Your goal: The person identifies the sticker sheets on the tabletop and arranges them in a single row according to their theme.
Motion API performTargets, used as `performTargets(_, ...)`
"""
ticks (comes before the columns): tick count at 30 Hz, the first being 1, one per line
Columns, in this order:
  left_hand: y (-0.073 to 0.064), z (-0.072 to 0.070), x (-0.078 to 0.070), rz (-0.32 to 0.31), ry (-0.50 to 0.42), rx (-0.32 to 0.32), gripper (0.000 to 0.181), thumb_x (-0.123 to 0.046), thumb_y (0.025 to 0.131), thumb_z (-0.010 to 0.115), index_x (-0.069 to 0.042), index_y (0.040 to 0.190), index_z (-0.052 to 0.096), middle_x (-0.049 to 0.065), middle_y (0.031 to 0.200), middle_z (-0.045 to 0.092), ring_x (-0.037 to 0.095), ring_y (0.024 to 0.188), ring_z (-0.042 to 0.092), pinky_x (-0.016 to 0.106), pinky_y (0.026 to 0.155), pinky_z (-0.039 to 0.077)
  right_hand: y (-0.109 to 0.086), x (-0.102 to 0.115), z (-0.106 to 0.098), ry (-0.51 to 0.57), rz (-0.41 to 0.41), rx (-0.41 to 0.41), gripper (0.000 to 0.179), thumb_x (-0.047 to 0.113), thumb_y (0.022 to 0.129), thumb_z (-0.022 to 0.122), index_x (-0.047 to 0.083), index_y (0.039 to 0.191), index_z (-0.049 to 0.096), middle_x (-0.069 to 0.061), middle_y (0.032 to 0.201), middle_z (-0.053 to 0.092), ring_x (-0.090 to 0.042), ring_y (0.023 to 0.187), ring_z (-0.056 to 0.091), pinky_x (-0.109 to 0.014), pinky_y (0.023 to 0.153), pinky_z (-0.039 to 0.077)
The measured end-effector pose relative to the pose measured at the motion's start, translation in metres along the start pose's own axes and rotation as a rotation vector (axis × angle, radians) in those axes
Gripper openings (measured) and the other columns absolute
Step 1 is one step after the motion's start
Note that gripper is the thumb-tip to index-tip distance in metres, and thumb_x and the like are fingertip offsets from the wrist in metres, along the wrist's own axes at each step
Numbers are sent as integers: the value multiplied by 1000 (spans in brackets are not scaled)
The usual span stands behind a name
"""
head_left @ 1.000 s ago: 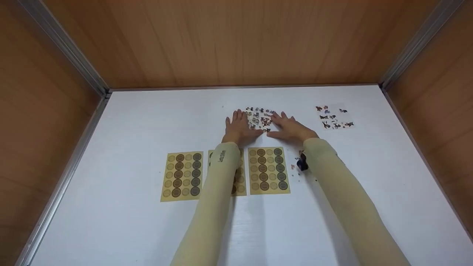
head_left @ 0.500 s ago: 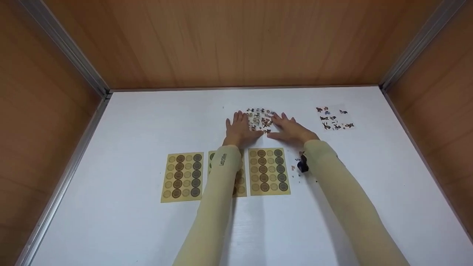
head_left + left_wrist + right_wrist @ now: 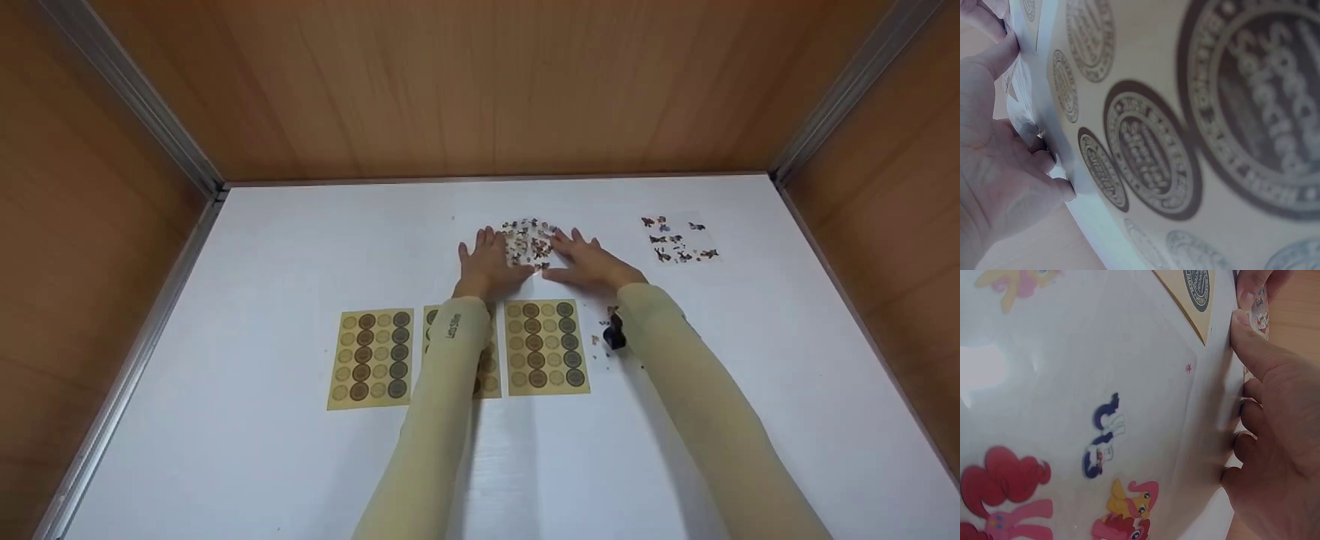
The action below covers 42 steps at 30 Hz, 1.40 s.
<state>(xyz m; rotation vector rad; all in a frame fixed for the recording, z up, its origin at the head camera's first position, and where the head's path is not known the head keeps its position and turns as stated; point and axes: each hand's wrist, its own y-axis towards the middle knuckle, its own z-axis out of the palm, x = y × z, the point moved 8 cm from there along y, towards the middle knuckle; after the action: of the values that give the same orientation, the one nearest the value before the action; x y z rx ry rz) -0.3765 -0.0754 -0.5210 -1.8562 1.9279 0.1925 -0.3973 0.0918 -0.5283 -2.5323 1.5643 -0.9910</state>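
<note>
A clear sheet of small colourful stickers (image 3: 529,244) lies near the back middle of the white table, between both hands. My left hand (image 3: 484,264) rests along its left side, fingers stretched away from me and thumb pointing inward. On the opposite side, my right hand (image 3: 589,259) lies with spread fingers at the sheet's right edge. The two thumb tips nearly meet at the near edge. In the left wrist view, my left hand (image 3: 994,152) is seen beyond a kraft sheet with round labels. The right wrist view shows my right hand (image 3: 1280,399) past a clear sheet of pony stickers (image 3: 1072,371).
Kraft label sheets lie in a row nearer me: a left one (image 3: 369,360), a middle one (image 3: 491,382) partly under my left sleeve, and a right one (image 3: 546,347). Another sticker sheet (image 3: 679,238) lies back right. A dark object (image 3: 613,334) sits by my right sleeve. Wooden walls enclose the table.
The hands stay almost in place. Between them, the stickers on the clear sheet look slightly shifted, with the far row now more curved.
</note>
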Motion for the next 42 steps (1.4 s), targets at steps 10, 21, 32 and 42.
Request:
performTargets(10,1,0,0,-3,-2,3,90,-58,95,60,-6,160,26,17,168,13,29,155,6,57,123,0,0,-1,0,24,4,-15,84,55,98,59,21,163,19,-4,170,3,-42,152,-5,-63,121,1)
performTargets(21,0,-2,-2,32,-8,-45,84,-55,96,61,-5,158,32,19,165,23,30,154,15,60,123,1,0,-3,-1,22,18,0,82,54,99,58,23,163,18,-5,170,1,-52,149,-6,-69,117,1)
performTargets(32,-1,-3,-1,7,-40,-84,78,-51,94,68,-9,154,42,18,162,31,31,153,21,61,123,2,-3,1,0,18,15,9,81,54,100,56,21,163,18,-8,170,0,-53,148,-8,-69,118,0)
performTargets(42,-4,-6,-2,26,-206,-146,76,-33,90,78,-7,152,43,14,145,56,31,139,47,45,124,22,0,-2,1,21,11,12,83,56,99,57,22,163,17,-8,170,0,-53,148,-6,-69,118,1)
